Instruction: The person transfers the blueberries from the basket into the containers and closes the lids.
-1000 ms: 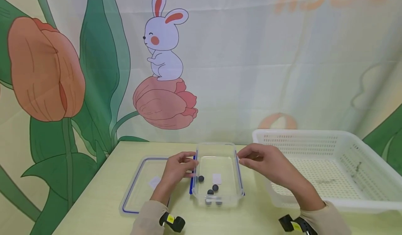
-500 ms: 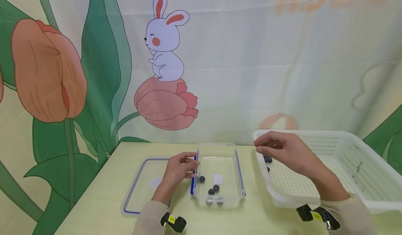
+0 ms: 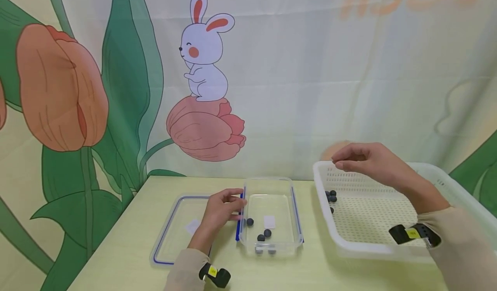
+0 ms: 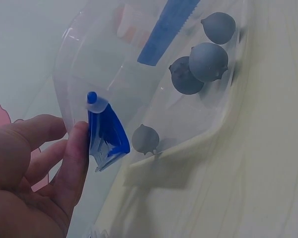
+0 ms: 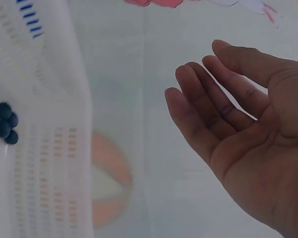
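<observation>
In the head view, my left hand (image 3: 221, 211) holds the left rim of a clear food container (image 3: 289, 243), with fingers and thumb at the wall beside its hanging blue clasp (image 4: 107, 136). Several dark blueberries (image 4: 208, 62) lie on the container's floor, mostly toward its near end. My right hand (image 3: 374, 163) is raised over the far left part of a white perforated basket (image 3: 369, 250). Its fingers are loosely bent and the palm holds nothing in the right wrist view. More blueberries (image 5: 5, 126) sit against the basket's left side.
A clear lid (image 3: 165, 235) with a blue seal lies left of the container, partly behind my left forearm. The pale yellow table (image 3: 128, 239) ends at a printed curtain (image 3: 287, 88). A strip of table separates container and basket.
My right hand has left the container's right side, moving right and up over the basket. Blueberries it had been covering now show inside the basket. The left hand stays in place.
</observation>
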Demonstrator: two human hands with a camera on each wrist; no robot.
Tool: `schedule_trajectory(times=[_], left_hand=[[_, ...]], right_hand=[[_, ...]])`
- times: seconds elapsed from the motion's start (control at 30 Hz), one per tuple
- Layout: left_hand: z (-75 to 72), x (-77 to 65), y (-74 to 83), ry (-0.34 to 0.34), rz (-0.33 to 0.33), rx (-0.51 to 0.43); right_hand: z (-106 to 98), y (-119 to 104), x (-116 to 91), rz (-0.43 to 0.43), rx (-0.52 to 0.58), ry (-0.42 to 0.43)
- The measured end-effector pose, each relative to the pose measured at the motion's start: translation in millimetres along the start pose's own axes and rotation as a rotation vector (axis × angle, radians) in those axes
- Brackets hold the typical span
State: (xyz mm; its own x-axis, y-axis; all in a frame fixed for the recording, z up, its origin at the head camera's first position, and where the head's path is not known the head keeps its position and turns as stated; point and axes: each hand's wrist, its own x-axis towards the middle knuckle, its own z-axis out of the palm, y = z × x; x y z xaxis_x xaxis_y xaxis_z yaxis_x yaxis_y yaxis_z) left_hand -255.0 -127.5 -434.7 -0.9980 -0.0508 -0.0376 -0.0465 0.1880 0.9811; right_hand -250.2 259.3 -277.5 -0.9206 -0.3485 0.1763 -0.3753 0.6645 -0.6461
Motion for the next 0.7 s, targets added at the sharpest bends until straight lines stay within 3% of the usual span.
schedule_trajectory(times=[0.27, 0.7], left_hand=[[-0.4, -1.2, 1.2, 0.001, -0.006, -0.006], [-1.2, -1.5, 0.9, -0.004, -0.005, -0.005]], right_hand=[[3.8, 37.7, 16.4, 0.030, 0.056, -0.054], [31.5, 95.4, 32.4, 0.072, 0.116, -0.175]])
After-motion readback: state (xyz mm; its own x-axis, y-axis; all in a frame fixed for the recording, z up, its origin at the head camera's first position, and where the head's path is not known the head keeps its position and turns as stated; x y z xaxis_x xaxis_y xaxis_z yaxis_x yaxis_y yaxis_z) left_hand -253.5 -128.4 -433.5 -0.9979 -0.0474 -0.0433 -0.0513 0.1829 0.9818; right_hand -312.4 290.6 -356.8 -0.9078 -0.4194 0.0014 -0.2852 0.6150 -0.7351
